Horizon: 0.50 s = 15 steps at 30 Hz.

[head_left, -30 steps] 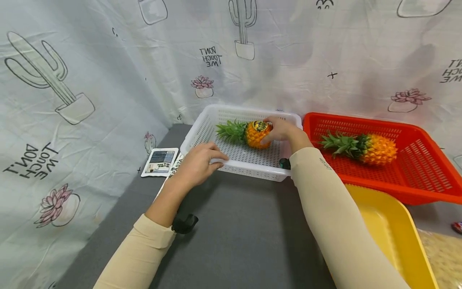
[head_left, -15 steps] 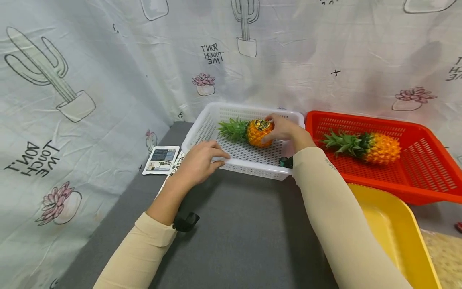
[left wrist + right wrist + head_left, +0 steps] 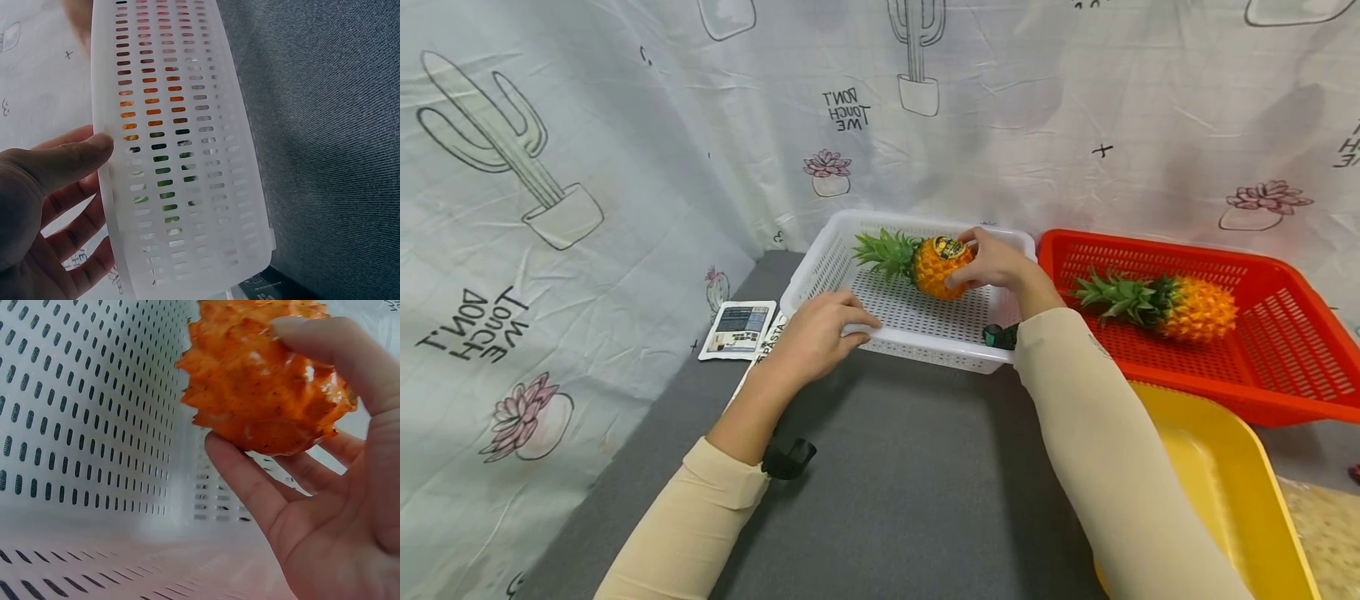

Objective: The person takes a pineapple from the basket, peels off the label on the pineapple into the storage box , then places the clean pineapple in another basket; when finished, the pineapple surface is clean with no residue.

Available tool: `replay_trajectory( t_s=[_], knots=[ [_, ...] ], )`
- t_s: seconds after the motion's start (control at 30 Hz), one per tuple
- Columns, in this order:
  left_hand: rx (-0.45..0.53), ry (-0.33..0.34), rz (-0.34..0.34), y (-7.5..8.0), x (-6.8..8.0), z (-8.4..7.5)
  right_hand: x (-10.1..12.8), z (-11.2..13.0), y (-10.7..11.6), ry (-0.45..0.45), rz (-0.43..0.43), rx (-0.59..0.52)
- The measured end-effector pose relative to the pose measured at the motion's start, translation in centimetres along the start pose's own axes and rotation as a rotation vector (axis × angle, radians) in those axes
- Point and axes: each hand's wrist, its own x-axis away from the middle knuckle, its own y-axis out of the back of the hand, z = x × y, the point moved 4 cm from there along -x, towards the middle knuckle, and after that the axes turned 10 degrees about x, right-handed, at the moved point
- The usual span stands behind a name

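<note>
My right hand [image 3: 996, 260] grips the round orange body of a small pineapple [image 3: 936, 268] inside the white perforated basket [image 3: 917, 339]. A black-and-yellow label shows on its upper side, and its green crown points left. In the right wrist view, thumb and fingers curl round the base of the spiky pineapple [image 3: 262, 387] above the basket floor. My left hand [image 3: 823, 333] pinches the near rim of the basket toward its left end. The left wrist view has the thumb outside and the fingers behind the rim of the basket [image 3: 237, 219].
A red basket [image 3: 1285, 400] holding a second pineapple [image 3: 1198, 310] stands to the right. Under my right sleeve lies part of a yellow tray [image 3: 1195, 450]. A printed white packet [image 3: 737, 331] lies left of the white basket, and a patterned curtain [image 3: 1030, 125] hangs behind.
My right hand has raised the pineapple slightly within the white basket. The left hand keeps its hold on the rim, and the head view has shifted a little.
</note>
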Motion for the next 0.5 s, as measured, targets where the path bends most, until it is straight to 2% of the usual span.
replay_trajectory(
  t_s=[0.2,0.5],
  knots=[
    [-0.001,-0.003,0.005,0.1,0.1,0.0,0.4,0.9,0.4,0.001,0.023,-0.071],
    [0.0,0.006,0.005,0.2,-0.1,-0.2,2.4,2.3,2.5,0.033,0.023,-0.051]
  ],
)
